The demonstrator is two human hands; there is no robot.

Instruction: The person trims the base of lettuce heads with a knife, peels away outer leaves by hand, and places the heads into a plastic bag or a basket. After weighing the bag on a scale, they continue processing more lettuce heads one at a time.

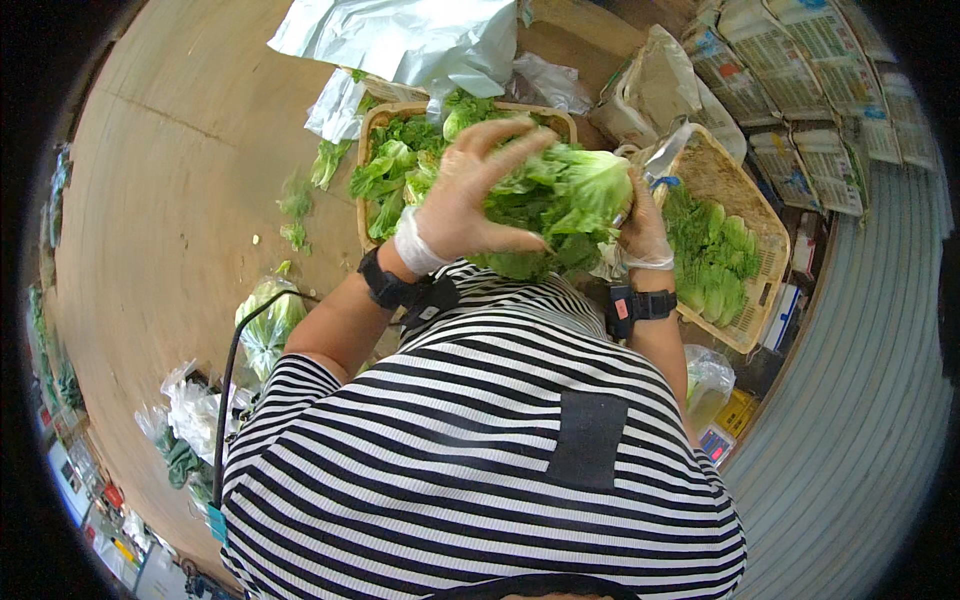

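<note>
A head of leafy green lettuce (574, 187) is held up in front of my striped shirt, its pale base toward the right. My right hand (641, 221), in a thin clear glove, grips it at that base. A small shiny bit shows by the right fingers, too small to identify. My left hand (476, 187), also gloved and blurred, spreads its fingers and thumb wide over the leafy end; whether it touches the leaves is unclear. Beneath and behind lies a yellow plastic crate (364, 161) with loose lettuce (390, 169) in it.
At right, a tilted yellow crate (769, 225) holds several lettuces (716, 262). White plastic sheeting (405, 37) covers the far end. Bagged lettuce (266, 322) sits left by a black bent rod (229, 375). Leaf scraps (296, 202) litter the floor. Wrapped stacks (802, 67) stand by a corrugated wall (862, 315).
</note>
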